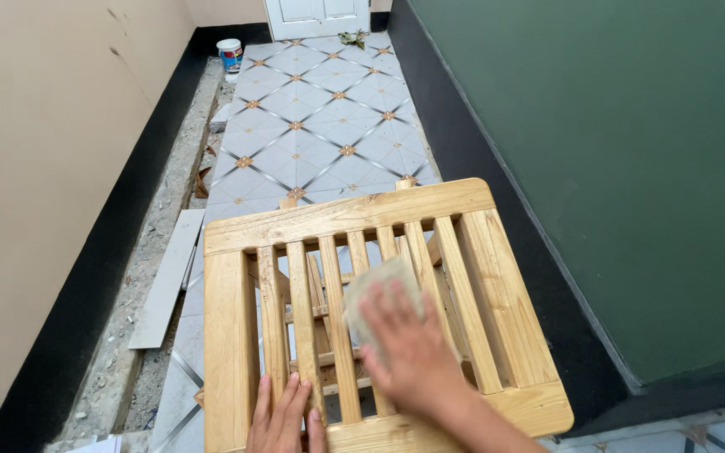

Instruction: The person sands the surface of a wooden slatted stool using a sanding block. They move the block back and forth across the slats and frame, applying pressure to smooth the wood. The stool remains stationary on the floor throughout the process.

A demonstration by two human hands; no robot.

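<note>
I see a slatted table (362, 310) of pale, unfinished pine, its top made of a wide frame with narrow upright slats running between the near and far rails, open gaps between them. A pale, greyish sheet of sandpaper (377, 294) lies flat across the middle slats of that top, blurred, its near part covered by my right hand.

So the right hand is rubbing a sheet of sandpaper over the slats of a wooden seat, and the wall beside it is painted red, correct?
Not quite. The wall beside the wooden seat is dark green, not red, as the head view shows. The rest holds: the right hand presses a sheet of sandpaper on the slats, blurred with motion.
</note>
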